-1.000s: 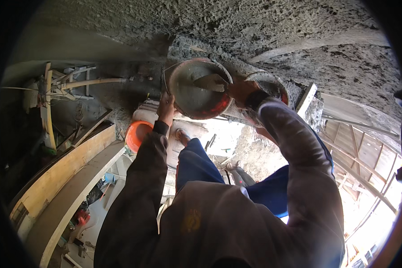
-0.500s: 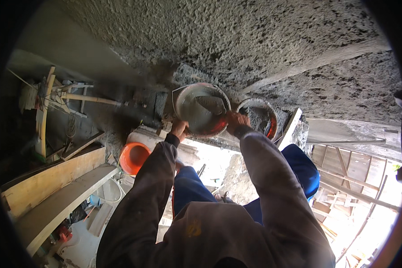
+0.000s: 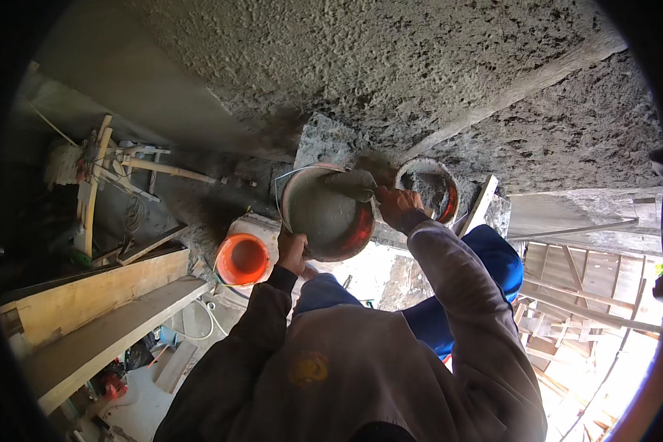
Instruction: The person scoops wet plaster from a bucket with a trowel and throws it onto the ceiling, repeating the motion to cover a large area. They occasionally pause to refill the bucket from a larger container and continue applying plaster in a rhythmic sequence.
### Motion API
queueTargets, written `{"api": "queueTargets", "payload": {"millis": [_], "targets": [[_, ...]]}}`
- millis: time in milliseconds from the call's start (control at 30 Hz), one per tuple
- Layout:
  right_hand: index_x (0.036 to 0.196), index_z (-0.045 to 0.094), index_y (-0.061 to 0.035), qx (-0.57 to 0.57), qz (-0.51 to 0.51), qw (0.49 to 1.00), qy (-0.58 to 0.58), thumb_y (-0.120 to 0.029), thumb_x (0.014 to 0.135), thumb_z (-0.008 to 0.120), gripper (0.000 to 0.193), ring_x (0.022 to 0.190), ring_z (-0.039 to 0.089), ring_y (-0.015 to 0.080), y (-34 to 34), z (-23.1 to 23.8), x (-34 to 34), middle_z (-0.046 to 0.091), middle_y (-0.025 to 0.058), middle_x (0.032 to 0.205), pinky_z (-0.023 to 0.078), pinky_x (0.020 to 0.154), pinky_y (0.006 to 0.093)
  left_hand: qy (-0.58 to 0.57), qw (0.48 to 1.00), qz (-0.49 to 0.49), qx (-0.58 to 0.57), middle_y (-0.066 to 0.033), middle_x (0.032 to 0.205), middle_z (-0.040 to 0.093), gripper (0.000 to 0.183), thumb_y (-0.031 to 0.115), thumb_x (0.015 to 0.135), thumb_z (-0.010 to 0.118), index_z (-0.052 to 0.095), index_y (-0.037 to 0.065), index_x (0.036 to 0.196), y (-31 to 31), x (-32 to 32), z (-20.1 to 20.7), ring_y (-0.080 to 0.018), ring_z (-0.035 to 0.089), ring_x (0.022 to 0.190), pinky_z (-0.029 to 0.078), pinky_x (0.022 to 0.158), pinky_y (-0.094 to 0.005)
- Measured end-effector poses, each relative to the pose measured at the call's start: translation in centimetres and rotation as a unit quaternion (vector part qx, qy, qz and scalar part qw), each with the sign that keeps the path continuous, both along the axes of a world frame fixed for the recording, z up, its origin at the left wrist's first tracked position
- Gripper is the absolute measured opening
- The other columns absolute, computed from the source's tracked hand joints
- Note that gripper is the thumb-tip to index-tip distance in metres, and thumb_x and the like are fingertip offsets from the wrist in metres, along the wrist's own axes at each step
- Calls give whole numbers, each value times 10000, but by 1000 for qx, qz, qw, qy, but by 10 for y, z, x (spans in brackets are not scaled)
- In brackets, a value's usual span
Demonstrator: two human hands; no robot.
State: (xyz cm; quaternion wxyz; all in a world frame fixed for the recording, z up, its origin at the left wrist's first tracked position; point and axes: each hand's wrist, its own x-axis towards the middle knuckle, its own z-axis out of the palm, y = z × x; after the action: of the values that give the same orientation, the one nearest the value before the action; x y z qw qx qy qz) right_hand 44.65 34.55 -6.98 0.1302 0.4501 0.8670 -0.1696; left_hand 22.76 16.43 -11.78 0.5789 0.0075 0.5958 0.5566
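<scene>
A round bucket [image 3: 362, 230] with a reddish inner wall and a thin wire handle stands in front of me, holding wet grey mortar [image 3: 315, 208]. My left hand [image 3: 292, 252] is closed on its near left rim. Above the mortar, at the bucket's far right side, lies a trowel [image 3: 353, 184] with a grey-coated blade. My right hand [image 3: 400, 205] is closed round the trowel's handle, which the fingers mostly hide. Just right of that hand is a second bucket [image 3: 451, 203], with dark grey mortar stuck to its inside.
Beyond the buckets rises a rough mortar-covered wall [image 3: 361, 74], with a smooth strip [image 3: 523, 96] running across it. An orange bucket [image 3: 241, 259] sits at left, above a long plank [image 3: 110, 339]. Bamboo poles [image 3: 96, 191] stand far left. A short board [image 3: 480, 205] leans right of the second bucket.
The mortar bucket sits nearer to me and slightly left in the view, my left hand still on its rim. The trowel blade has shifted toward the bucket's far right rim.
</scene>
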Motion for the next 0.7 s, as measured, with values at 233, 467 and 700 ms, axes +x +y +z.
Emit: {"api": "queueTargets", "payload": {"millis": [233, 467, 700], "targets": [[1051, 675, -174, -127, 59, 984, -111, -301, 848, 512, 290, 884, 679, 318, -81, -22, -41, 688, 132, 880, 531, 774, 441, 13, 1000, -2, 6, -112, 1063, 597, 429, 11, 724, 524, 501, 67, 1148, -59, 10, 46, -252, 631, 915, 559, 751, -348], [1105, 668, -338, -159, 25, 987, 20, -449, 812, 583, 325, 962, 658, 292, -96, 22, -12, 695, 48, 988, 513, 830, 465, 387, 885, -139, 219, -157, 947, 579, 293, 2, 696, 695, 533, 58, 934, -93, -5, 4, -307, 602, 803, 493, 638, -389], [959, 682, -209, -78, 89, 993, 21, -461, 827, 606, 295, 823, 675, 291, -52, 109, -1, 694, 82, 882, 523, 694, 444, 100, 977, -99, 159, -121, 878, 590, 292, -6, 709, 699, 537, 51, 945, -58, -5, 30, -245, 623, 737, 515, 636, -363]]}}
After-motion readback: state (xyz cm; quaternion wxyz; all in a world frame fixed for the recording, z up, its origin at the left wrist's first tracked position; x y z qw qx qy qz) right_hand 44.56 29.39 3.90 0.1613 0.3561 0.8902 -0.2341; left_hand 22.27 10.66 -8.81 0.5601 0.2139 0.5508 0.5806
